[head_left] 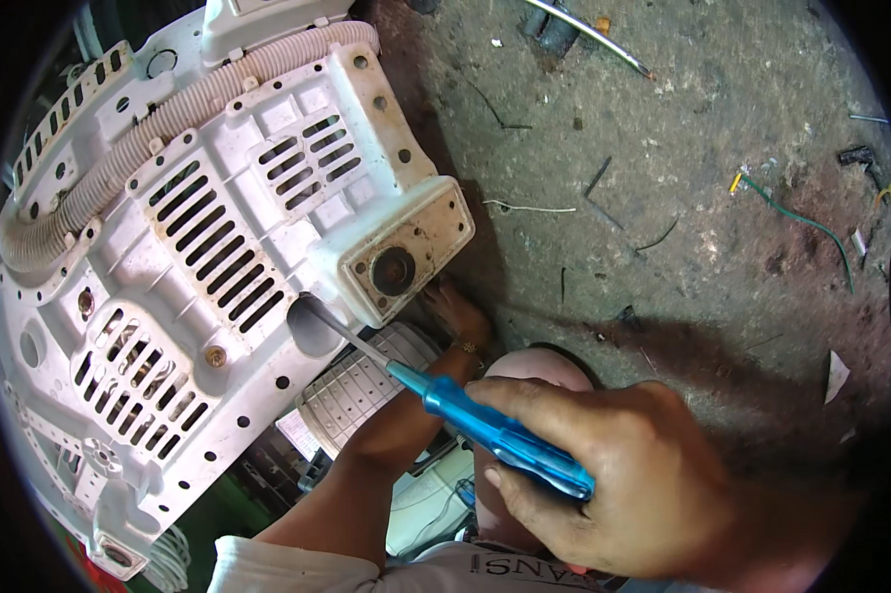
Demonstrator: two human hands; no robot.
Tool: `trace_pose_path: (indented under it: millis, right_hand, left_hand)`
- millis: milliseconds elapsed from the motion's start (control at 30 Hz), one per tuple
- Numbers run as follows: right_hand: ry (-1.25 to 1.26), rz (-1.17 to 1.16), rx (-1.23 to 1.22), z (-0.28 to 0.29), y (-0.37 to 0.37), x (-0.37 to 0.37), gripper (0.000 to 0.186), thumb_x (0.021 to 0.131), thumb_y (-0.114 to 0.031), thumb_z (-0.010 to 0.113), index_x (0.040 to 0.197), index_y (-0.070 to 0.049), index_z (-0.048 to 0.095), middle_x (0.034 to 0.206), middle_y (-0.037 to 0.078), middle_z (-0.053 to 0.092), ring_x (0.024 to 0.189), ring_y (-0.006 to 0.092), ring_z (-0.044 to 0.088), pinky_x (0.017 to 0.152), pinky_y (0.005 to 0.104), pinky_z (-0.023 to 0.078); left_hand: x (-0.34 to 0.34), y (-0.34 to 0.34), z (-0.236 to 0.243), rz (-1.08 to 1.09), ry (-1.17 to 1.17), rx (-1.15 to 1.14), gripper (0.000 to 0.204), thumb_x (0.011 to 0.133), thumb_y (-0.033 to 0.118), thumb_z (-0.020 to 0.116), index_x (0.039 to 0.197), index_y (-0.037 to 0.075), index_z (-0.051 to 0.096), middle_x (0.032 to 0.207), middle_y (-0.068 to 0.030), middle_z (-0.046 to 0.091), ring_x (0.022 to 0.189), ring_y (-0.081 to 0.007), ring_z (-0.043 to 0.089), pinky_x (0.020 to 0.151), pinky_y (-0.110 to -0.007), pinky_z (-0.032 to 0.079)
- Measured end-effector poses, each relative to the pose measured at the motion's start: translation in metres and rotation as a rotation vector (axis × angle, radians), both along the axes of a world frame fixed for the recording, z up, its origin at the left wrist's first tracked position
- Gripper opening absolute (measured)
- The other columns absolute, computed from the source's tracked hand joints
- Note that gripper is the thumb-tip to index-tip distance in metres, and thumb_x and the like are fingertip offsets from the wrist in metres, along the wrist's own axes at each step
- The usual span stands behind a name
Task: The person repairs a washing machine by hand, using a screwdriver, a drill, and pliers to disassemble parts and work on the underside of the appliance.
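A blue screwdriver (505,435) lies in my right hand (633,465), with my fingers wrapped round its translucent handle. Its metal shaft points up and left, and the tip is hidden inside a round recess (314,326) of a large white plastic base (268,247). This slotted base, apparently from a washing machine, stands tilted at the left. My left hand (457,311) rests against the base beside a corner block (416,247) with a dark round foot; its fingers are mostly hidden behind that block, so their grip does not show.
A ribbed grey hose (120,178) runs along the base's upper side. Wire scraps, including a green wire (811,222), litter the stained concrete floor (663,148). A metal rod (604,40) lies at the top. Below the base sits a pale ribbed panel (352,395).
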State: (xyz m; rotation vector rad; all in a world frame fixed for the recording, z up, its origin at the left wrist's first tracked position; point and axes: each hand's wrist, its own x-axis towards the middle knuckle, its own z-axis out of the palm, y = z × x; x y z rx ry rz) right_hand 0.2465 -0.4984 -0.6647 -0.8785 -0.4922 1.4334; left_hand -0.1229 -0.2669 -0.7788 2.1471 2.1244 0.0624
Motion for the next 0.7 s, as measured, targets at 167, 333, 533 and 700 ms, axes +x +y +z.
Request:
trace_pose_path:
  millis: [167, 333, 533, 700]
  right_hand:
    - [0.644, 0.17, -0.002, 0.008, -0.001, -0.01, 0.032, 0.092, -0.012, 0.061, 0.119, 0.004, 0.057, 0.089, 0.001, 0.063, 0.082, 0.0039, 0.053, 0.077, 0.0221, 0.046]
    - [0.144, 0.198, -0.034, 0.015, 0.006, -0.012, 0.04, 0.086, -0.007, 0.062, 0.125, -0.002, 0.056, 0.09, 0.008, 0.066, 0.078, 0.0133, 0.063, 0.07, 0.0244, 0.051]
    - [-1.167, -0.065, 0.198, 0.01, 0.0, 0.004, 0.049, 0.08, -0.011, 0.06, 0.129, -0.016, 0.057, 0.071, 0.009, 0.06, 0.054, 0.0184, 0.062, 0.041, 0.0298, 0.048]
    - [-0.906, 0.049, 0.263, 0.015, 0.007, -0.003, 0.051, 0.084, -0.018, 0.062, 0.134, -0.014, 0.051, 0.074, 0.009, 0.06, 0.058, 0.0201, 0.06, 0.045, 0.0325, 0.047]
  left_hand:
    - [-0.017, 0.0, -0.01, -0.375, 0.463, 0.171, 0.055, 0.097, 0.041, 0.038, 0.135, 0.001, 0.04, 0.139, -0.0243, 0.04, 0.129, -0.0377, 0.038, 0.106, -0.047, 0.03]
    - [-0.02, -0.005, 0.003, -0.157, 0.133, -0.04, 0.052, 0.097, 0.04, 0.04, 0.133, 0.002, 0.042, 0.135, -0.0228, 0.044, 0.125, -0.0359, 0.042, 0.104, -0.046, 0.033]
    - [0.002, -0.035, 0.039, 0.024, -0.169, -0.212, 0.048, 0.097, 0.038, 0.042, 0.131, 0.004, 0.045, 0.13, -0.0209, 0.049, 0.12, -0.0337, 0.047, 0.101, -0.045, 0.037]
    - [0.041, -0.055, 0.072, 0.184, -0.55, -0.396, 0.045, 0.097, 0.037, 0.044, 0.129, 0.005, 0.047, 0.126, -0.0194, 0.053, 0.116, -0.0319, 0.051, 0.098, -0.044, 0.04]
